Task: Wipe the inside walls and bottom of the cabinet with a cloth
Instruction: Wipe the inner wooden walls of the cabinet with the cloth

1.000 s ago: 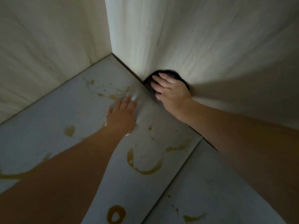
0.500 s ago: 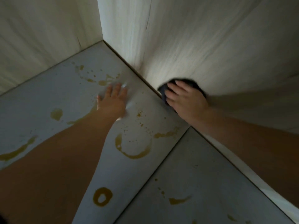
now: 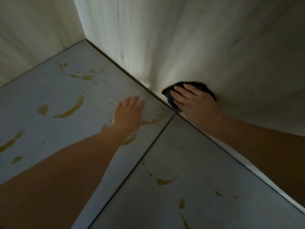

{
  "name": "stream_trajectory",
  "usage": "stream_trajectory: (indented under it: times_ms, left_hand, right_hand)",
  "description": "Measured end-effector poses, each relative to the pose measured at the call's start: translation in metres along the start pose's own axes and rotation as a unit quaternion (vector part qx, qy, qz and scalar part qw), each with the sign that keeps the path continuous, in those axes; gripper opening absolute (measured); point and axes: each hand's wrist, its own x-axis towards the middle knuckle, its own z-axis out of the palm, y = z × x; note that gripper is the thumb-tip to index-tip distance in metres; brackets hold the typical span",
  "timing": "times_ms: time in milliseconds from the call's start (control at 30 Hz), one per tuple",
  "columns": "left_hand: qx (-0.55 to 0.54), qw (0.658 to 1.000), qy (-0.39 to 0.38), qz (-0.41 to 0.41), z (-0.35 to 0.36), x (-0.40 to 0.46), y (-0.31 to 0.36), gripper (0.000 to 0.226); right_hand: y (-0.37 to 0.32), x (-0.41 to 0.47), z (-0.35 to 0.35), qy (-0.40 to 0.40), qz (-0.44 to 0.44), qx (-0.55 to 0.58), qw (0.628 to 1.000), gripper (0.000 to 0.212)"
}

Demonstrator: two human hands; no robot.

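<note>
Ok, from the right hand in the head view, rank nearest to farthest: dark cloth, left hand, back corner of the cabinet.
1. dark cloth: under the right hand, on the right wall.
2. left hand: flat on the bottom, to its left.
3. back corner: far, upper left.

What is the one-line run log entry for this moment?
right hand presses dark cloth on right wall | left hand flat on stained bottom

Dim interior, bright patch low on the wall, soft focus, wide-angle bending at edges
</note>
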Motion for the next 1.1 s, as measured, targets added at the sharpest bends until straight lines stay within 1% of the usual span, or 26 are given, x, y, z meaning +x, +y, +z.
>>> stream_trajectory:
  times_ms: [100, 167, 200, 300, 367, 400, 467, 567, 667, 767, 833, 900, 933, 1000, 1100]
  left_hand:
    - [0.001, 1.0, -0.011, -0.016, 0.005, 0.001, 0.0, 0.061]
    - [-0.006, 0.999, -0.025, -0.028, 0.007, -0.002, -0.003, 0.06]
    - [-0.008, 0.999, -0.022, -0.027, 0.009, -0.004, -0.005, 0.058]
    - [-0.007, 1.0, -0.01, -0.009, 0.013, -0.01, -0.012, 0.054]
    - [0.005, 1.0, -0.009, -0.002, 0.013, -0.009, -0.018, 0.054]
    - [0.009, 1.0, -0.009, -0.003, 0.012, -0.007, -0.023, 0.055]
    - [0.002, 1.0, -0.002, -0.021, 0.006, -0.001, -0.032, 0.056]
    - [-0.004, 0.998, 0.009, -0.061, -0.006, 0.01, -0.049, 0.055]
    - [0.002, 0.997, 0.004, -0.082, -0.014, 0.021, -0.069, 0.054]
    - [0.001, 0.995, -0.003, -0.096, -0.022, 0.031, -0.097, 0.054]
    - [0.005, 0.994, -0.003, -0.105, -0.03, 0.037, -0.118, 0.053]
    - [0.003, 0.993, 0.004, -0.115, -0.039, 0.043, -0.141, 0.052]
    - [0.003, 0.993, 0.006, -0.121, -0.043, 0.045, -0.152, 0.052]
    - [0.007, 0.991, 0.006, -0.131, -0.051, 0.054, -0.176, 0.054]
    - [0.006, 0.99, -0.001, -0.138, -0.06, 0.069, -0.211, 0.057]
  right_hand:
    - [0.01, 0.013, -0.012, 0.053, 0.025, -0.006, 0.998, 0.05]
    - [0.007, -0.006, -0.003, 0.078, 0.028, -0.021, 0.996, 0.052]
    - [0.002, -0.021, 0.002, 0.059, 0.034, -0.019, 0.998, 0.051]
    - [-0.021, -0.069, 0.021, -0.011, 0.027, 0.038, 0.999, 0.048]
    - [-0.027, -0.082, 0.022, -0.061, 0.038, 0.047, 0.996, 0.049]
    - [-0.027, -0.081, 0.02, -0.062, 0.049, 0.061, 0.995, 0.048]
    - [-0.022, -0.063, 0.015, -0.035, 0.05, 0.058, 0.996, 0.046]
    - [-0.017, -0.009, 0.01, -0.002, 0.034, 0.033, 0.999, 0.045]
    - [-0.016, 0.034, 0.006, 0.014, 0.032, 0.064, 0.997, 0.046]
    - [-0.023, 0.033, 0.015, 0.053, 0.031, 0.037, 0.997, 0.042]
    - [-0.032, 0.026, 0.022, 0.055, 0.018, 0.016, 0.998, 0.038]
    - [-0.04, 0.031, 0.022, 0.04, 0.003, 0.019, 0.999, 0.023]
    - [-0.042, 0.038, 0.018, 0.036, 0.012, 0.04, 0.998, 0.015]
    - [-0.044, 0.061, 0.008, 0.063, 0.054, 0.079, 0.993, 0.005]
    - [-0.038, 0.118, -0.021, 0.121, 0.145, 0.146, 0.971, 0.022]
